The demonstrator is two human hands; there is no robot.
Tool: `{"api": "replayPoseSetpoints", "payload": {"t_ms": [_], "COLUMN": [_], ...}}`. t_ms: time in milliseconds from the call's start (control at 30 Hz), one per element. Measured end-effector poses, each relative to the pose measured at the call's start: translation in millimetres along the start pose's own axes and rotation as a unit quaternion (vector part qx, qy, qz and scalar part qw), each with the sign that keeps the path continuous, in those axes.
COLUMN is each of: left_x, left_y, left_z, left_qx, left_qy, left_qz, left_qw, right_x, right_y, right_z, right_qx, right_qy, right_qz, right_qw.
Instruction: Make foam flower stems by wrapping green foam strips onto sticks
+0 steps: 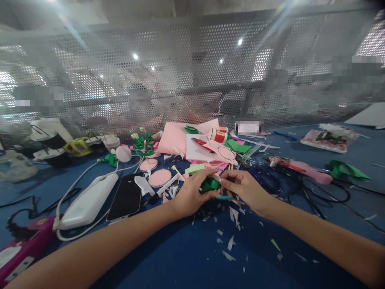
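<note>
Close together over the middle of the table, both my hands work on a small curled green piece (209,184), possibly ribbon or paper. My left hand (190,194) is closed around it from the left, thumb below and fingers above. My right hand (248,188) pinches at its right side, fingertips nearly meeting those of the left. A teal edge (225,197) shows beneath the fingertips; what it belongs to is hidden. Just left of my hands lie a pink paper disc (160,178) and a black-tipped white pen-like stick (162,192).
Left are a black phone (126,196), a white power bank (89,200) and a magenta power strip (28,245). Pink paper (171,138) and a red-and-white bottle (217,135) lie behind. Right is a pink glue gun (309,170) with cables. Paper scraps (231,243) litter the front.
</note>
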State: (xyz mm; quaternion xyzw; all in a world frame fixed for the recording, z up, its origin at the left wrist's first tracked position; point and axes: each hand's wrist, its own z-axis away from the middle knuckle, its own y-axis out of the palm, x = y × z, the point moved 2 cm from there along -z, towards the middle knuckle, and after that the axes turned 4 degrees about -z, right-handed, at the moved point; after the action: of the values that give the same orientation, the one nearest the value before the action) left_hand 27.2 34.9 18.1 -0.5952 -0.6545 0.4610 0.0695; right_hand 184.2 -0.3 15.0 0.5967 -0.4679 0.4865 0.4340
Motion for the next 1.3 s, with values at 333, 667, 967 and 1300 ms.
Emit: {"api": "replayPoseSetpoints", "payload": {"t_ms": [333,667,967,1300], "left_x": [10.8,7.6,5.2,3.9], "left_y": [1.6,0.3,-2.2,-1.4], "left_z": [-2.7,-5.8,-3.3,-0.7], "left_qx": [0.021,-0.01,-0.031,-0.042], "left_qy": [-0.082,-0.128,-0.108,-0.029], "left_qz": [0.16,0.232,0.219,0.115], "left_qw": [0.983,0.964,0.969,0.992], "right_x": [-4.4,-1.8,-4.8,-7.9], "right_y": [-6.0,-12.4,-17.9,-15.7], "right_z": [-5.9,-7.4,-12.5,-10.2], "right_qx": [-0.026,0.0,0.01,0.007], "right_qy": [0.025,0.074,0.059,0.095], "right_qz": [-0.118,-0.254,-0.213,-0.213], "right_qw": [0.992,0.964,0.975,0.972]}}
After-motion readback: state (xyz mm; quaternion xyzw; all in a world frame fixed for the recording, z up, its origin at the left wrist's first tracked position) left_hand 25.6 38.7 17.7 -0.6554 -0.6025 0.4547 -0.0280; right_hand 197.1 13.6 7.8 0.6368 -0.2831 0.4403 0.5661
